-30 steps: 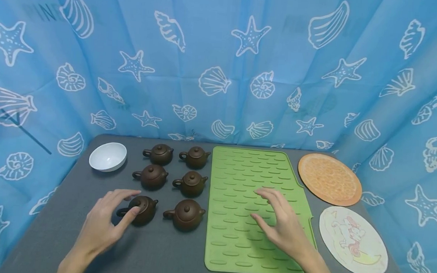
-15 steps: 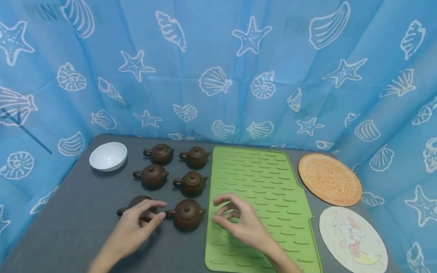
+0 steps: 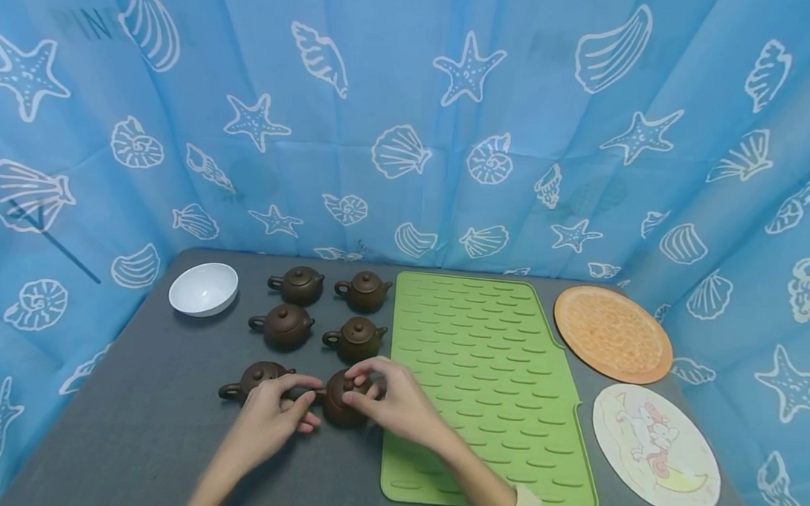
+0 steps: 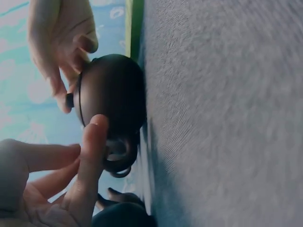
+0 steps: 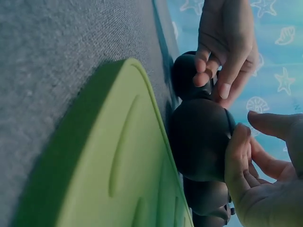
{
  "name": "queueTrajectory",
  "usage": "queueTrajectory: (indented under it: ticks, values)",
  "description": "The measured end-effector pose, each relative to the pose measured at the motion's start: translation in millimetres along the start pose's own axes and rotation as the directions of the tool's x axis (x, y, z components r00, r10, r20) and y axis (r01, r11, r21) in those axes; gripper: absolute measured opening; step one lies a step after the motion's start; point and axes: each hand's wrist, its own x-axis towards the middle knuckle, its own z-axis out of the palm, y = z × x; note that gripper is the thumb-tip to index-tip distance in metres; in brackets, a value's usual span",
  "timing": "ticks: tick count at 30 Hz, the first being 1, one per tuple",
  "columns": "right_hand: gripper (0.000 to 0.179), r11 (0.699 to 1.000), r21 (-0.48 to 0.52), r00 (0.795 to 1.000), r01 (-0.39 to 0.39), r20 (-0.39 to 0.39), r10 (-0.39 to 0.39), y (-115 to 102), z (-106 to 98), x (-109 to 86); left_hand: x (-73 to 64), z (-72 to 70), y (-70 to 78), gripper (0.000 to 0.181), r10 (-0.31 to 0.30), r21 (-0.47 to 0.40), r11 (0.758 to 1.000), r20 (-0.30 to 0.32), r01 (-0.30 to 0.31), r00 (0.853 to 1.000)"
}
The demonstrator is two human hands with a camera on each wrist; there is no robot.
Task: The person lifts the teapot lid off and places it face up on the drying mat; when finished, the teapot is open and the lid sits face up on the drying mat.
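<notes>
On grey worktop (image 3: pixel 138 422), well inside left edge: round, dark-brown teapot (image 3: pixel 339 414); at handle (image 4: pixel 133 153), part-curled left hand (image 3: pixel 268 413); at lid (image 3: pixel 348 384), part-curled right hand (image 3: pixel 396 405); cannot tell whether gripping.

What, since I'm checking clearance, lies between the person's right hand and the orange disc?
In the head view, mostly the green mat lies between the right hand and the orange disc.

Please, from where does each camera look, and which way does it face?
Head: on the head, facing forward and down at the table; left hand, right hand and forearms show.
Left wrist: on that wrist, turned sideways, facing one teapot; left fingers near, right hand beyond.
Right wrist: likewise, facing that teapot past the green mat; right fingers near, left hand beyond.
Both wrist views share that teapot.
</notes>
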Motion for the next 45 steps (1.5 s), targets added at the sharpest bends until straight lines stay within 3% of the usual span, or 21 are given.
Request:
queueTrajectory:
  ticks: [9, 24, 33, 38, 45]
  values:
    - [0.016, 0.999, -0.037, 1.000, -0.012, -0.018, 0.011, 3, 2, 7.7, 6.5, 7.7, 1.1, 0.022, -0.037, -0.011, 0.999, -0.088, 0.036, 0.995]
    - [0.014, 0.999, 0.015, 0.999, 0.049, -0.022, -0.049, -1, -4, 1.7, 7.7, 7.4, 0.6, 0.021, -0.042, -0.036, 0.999, -0.087, 0.039, 0.995]
    - [0.017, 0.989, -0.012, 0.990, 0.144, -0.007, -0.144, -5, -24, -14.6, 7.0, 7.4, 0.3, 0.021, -0.044, -0.042, 0.998, -0.085, 0.041, 0.995]
    - [0.017, 0.992, 0.020, 0.992, 0.123, 0.020, -0.123, -4, -40, -21.9, 6.5, 6.7, -0.1, 0.021, -0.051, -0.054, 0.997, -0.082, 0.047, 0.995]
    - [0.050, 0.989, 0.116, 0.993, 0.095, 0.064, -0.103, 5, -60, -28.2, 7.1, 6.9, -1.4, 0.021, -0.050, -0.058, 0.997, -0.085, 0.045, 0.995]
